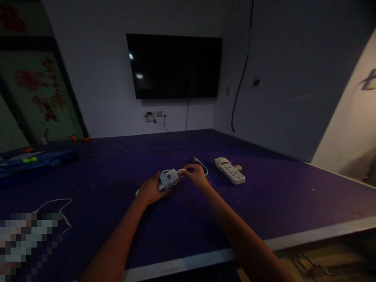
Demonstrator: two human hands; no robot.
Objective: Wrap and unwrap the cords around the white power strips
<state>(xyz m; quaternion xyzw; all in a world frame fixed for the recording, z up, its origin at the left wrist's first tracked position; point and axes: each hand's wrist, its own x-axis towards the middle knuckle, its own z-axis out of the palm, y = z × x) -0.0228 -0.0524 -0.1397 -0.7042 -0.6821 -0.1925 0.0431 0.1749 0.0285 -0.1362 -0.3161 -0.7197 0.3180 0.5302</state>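
Right hand [195,174]: your thumb and fingers are closing in a small pinch, with no clear gap, on the white cord [204,164] just beside the wrapped unit. Left hand [151,190]: you are wrapping a half-curled grip around the near end of the white cord-wrapped unit [169,178], thumb on the upper side, fingers reaching along the lower side. Whether the unit is resting on the bench [188,227] or hanging just above it, you are not showing clearly.

Reading of the hold: the left hand is probably steadying the body so that the right is free to manage the cord.

Pose: your 2 forearms are entering from the lower corners and converging ahead; the left wrist is lying low, the right wrist is bending inward with the knuckles up.

Farther out: beyond the right hand, the cord is curving round to a plug [195,159]. To the right, well apart from the hands, a white power strip [234,173] is lying face up, sockets showing, probably set aside to leave working room. Far left, blue cloth [44,162] is lying on the bench; nearer, a thin white cable [67,200] is looping. A dark television [176,66] is hanging on the wall behind.
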